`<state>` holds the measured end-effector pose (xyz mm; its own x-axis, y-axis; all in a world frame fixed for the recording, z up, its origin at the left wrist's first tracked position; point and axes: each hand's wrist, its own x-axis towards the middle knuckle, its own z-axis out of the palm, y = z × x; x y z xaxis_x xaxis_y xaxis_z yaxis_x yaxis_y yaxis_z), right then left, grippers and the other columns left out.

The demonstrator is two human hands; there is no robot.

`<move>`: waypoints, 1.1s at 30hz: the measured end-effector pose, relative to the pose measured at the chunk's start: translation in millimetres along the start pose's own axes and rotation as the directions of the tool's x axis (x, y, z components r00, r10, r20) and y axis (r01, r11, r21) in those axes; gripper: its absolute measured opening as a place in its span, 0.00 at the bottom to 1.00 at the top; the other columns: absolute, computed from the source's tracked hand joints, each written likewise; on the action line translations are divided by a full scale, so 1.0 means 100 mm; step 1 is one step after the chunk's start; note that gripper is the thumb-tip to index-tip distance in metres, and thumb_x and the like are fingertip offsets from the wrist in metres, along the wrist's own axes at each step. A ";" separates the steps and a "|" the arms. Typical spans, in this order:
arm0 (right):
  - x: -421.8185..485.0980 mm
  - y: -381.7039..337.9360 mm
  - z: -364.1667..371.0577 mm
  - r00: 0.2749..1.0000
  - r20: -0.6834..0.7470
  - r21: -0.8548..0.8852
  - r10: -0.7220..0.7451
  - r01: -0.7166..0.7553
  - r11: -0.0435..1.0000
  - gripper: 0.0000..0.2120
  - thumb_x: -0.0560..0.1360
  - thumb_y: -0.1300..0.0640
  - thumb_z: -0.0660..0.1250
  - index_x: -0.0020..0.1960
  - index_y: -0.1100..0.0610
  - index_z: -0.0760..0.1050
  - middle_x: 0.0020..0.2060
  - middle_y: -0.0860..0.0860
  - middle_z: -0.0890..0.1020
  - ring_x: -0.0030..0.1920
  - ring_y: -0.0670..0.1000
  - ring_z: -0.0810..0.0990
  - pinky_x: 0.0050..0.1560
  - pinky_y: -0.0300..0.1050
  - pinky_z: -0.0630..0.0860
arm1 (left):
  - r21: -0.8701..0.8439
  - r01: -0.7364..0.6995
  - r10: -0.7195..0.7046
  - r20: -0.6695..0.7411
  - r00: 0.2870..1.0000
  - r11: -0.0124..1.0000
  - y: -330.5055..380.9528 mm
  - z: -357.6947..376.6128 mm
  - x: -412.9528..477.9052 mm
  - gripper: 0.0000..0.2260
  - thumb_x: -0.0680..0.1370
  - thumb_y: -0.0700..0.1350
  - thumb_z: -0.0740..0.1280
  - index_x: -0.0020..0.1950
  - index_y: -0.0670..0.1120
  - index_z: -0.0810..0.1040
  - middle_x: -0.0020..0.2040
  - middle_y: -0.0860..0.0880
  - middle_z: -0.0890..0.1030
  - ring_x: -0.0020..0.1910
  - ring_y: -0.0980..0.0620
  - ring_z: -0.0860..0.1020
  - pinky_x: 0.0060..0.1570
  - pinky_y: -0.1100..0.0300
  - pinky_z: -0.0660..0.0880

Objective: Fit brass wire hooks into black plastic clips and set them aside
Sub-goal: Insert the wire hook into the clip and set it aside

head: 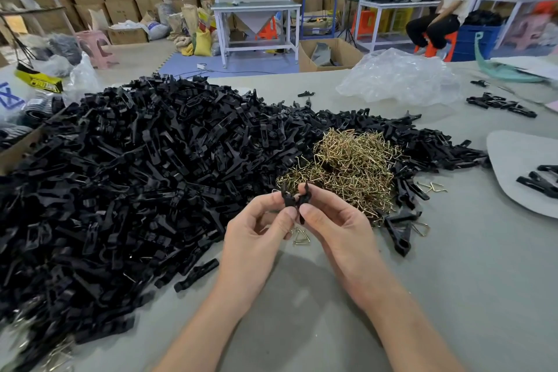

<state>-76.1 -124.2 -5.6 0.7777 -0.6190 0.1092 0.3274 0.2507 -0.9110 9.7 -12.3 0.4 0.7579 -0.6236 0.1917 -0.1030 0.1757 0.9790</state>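
Above the grey table, my left hand [256,238] pinches one black plastic clip half [287,198] and my right hand [335,220] pinches another black clip piece [303,195]; the two pieces meet between my fingertips. A big heap of black clips [136,175] covers the table's left and centre. Just beyond my hands lies a mound of brass wire hooks [350,166]. One loose brass hook [300,235] lies on the table under my hands. Whether a hook sits in the held clip is hidden by my fingers.
A grey mat [519,160] at the right carries a few black clips [537,180]. Crumpled clear plastic [398,78] lies at the back right, with more clips [498,104] beside it. A seated person [447,6], workbenches and cardboard boxes stand beyond the table.
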 end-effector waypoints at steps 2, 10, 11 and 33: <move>0.00 0.00 0.00 1.000 -0.008 0.007 -0.007 0.007 1.000 0.16 0.72 0.58 0.74 0.58 0.48 0.84 0.57 0.53 0.86 0.61 0.53 0.83 0.63 0.45 0.78 | 0.010 0.000 0.000 0.007 1.000 1.000 0.00 -0.01 0.00 0.08 0.77 0.42 0.72 0.55 0.49 0.83 0.44 0.48 0.86 0.42 0.54 0.81 0.47 0.62 0.79; -0.02 0.00 0.00 1.000 0.006 -0.012 -0.011 0.011 1.000 0.15 0.72 0.58 0.74 0.57 0.46 0.85 0.56 0.52 0.86 0.60 0.51 0.83 0.63 0.42 0.77 | 0.057 -0.001 0.001 -0.003 1.000 0.998 0.00 0.00 -0.02 0.07 0.76 0.43 0.73 0.54 0.50 0.83 0.43 0.48 0.86 0.43 0.55 0.83 0.46 0.65 0.78; -0.02 0.00 0.00 1.000 0.004 -0.012 -0.012 0.012 1.000 0.15 0.72 0.59 0.74 0.57 0.46 0.85 0.56 0.51 0.86 0.60 0.50 0.83 0.63 0.42 0.77 | 0.058 0.000 0.000 -0.006 1.000 0.998 0.00 -0.01 -0.02 0.07 0.76 0.42 0.73 0.54 0.50 0.83 0.43 0.48 0.86 0.43 0.55 0.83 0.46 0.66 0.78; -0.04 -0.03 -0.02 0.996 -0.026 -0.091 0.087 -0.089 0.992 0.13 0.77 0.66 0.69 0.60 0.57 0.83 0.54 0.54 0.87 0.56 0.55 0.85 0.57 0.44 0.81 | 0.669 -0.338 0.341 0.133 0.930 0.662 -0.09 0.03 -0.07 0.16 0.80 0.43 0.68 0.67 0.49 0.78 0.47 0.58 0.74 0.45 0.61 0.75 0.46 0.72 0.70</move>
<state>-81.2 -124.0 -4.1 0.7892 -0.6139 0.0190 0.2064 0.2359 -0.9496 3.6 -11.4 -9.3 0.5846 -0.6213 0.5218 -0.7555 -0.1823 0.6293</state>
